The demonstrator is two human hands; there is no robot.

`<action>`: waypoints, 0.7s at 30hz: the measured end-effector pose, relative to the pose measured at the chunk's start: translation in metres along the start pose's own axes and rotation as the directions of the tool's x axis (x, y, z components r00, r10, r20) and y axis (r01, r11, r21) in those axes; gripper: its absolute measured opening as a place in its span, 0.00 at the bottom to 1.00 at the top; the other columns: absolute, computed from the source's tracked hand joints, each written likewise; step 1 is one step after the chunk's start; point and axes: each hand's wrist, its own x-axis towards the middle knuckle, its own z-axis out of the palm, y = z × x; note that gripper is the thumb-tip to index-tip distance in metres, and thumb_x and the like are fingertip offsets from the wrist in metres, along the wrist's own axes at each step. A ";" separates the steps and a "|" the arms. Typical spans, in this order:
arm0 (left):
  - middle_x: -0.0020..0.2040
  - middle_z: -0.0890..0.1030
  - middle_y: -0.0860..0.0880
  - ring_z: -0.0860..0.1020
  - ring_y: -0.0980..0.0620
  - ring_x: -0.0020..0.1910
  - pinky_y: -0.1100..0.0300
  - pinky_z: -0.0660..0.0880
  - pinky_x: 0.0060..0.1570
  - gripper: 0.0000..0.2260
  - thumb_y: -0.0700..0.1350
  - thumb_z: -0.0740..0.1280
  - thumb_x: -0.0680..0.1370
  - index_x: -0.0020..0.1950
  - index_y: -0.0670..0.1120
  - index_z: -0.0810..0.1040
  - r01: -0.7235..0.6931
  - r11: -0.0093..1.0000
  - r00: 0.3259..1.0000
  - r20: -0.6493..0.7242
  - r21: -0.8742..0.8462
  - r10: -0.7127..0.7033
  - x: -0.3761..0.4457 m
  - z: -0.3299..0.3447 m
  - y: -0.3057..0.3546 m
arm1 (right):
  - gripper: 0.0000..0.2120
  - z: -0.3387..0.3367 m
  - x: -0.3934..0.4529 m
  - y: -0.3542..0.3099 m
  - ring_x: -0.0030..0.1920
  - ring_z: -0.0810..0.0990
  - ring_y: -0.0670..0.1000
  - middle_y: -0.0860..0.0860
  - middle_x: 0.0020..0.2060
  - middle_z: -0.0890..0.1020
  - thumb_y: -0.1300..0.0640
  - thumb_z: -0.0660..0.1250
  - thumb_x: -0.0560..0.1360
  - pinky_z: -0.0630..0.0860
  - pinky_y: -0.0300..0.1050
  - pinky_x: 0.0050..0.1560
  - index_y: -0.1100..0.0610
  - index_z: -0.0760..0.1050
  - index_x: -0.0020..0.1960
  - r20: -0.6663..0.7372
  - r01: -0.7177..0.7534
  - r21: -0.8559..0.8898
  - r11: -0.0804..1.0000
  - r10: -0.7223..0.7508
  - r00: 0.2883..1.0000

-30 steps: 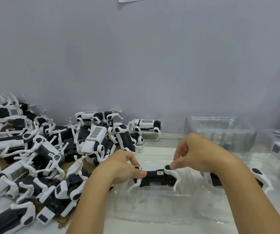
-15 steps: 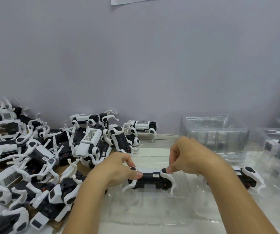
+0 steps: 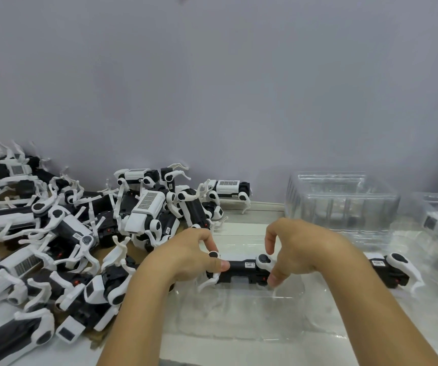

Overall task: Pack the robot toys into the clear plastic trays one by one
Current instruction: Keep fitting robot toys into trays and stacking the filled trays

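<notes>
While hands (image 3: 186, 254) hold toy (image 3: 241, 270), pile (image 3: 62, 239) crowds left, perhaps touching.

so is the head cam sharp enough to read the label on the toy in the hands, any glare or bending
Head view: label on the held robot toy is too soft to read; the stacked clear trays are smeared and pick up pale reflections; wide-angle bending bows the table edge; lighting flat, shadows faint.
</notes>
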 end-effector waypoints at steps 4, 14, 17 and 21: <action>0.57 0.72 0.58 0.74 0.57 0.50 0.62 0.67 0.41 0.13 0.58 0.73 0.73 0.51 0.54 0.76 -0.024 0.998 1.000 0.008 0.065 0.023 0.000 -0.001 0.000 | 0.20 -0.006 -0.001 0.006 0.42 0.74 0.42 0.41 0.45 0.73 0.46 0.81 0.65 0.69 0.38 0.38 0.44 0.73 0.50 -0.017 0.071 0.017 0.997 -0.071 0.997; 0.63 0.68 0.60 0.73 0.62 0.54 0.60 0.70 0.49 0.17 0.66 0.71 0.70 0.53 0.60 0.73 -0.109 0.988 0.993 0.058 0.111 0.103 0.002 0.001 -0.003 | 0.07 0.018 0.024 -0.010 0.38 0.80 0.41 0.41 0.40 0.81 0.50 0.79 0.68 0.72 0.34 0.35 0.45 0.83 0.45 -0.186 0.304 0.100 0.947 -0.282 0.941; 0.62 0.69 0.62 0.72 0.68 0.53 0.68 0.68 0.45 0.18 0.62 0.75 0.68 0.51 0.60 0.74 -0.171 0.984 0.985 0.047 0.049 0.168 0.002 0.003 -0.005 | 0.10 0.023 0.026 -0.010 0.35 0.78 0.41 0.42 0.40 0.81 0.52 0.81 0.66 0.71 0.34 0.32 0.46 0.84 0.46 -0.203 0.285 0.082 0.955 -0.264 0.943; 0.67 0.68 0.66 0.73 0.63 0.62 0.64 0.67 0.56 0.15 0.56 0.77 0.69 0.51 0.63 0.76 -0.252 0.968 0.968 0.012 0.007 0.252 0.005 0.008 -0.005 | 0.09 0.027 0.030 -0.009 0.24 0.74 0.39 0.41 0.31 0.77 0.52 0.82 0.65 0.65 0.29 0.24 0.47 0.86 0.44 -0.243 0.276 0.130 0.952 -0.239 0.940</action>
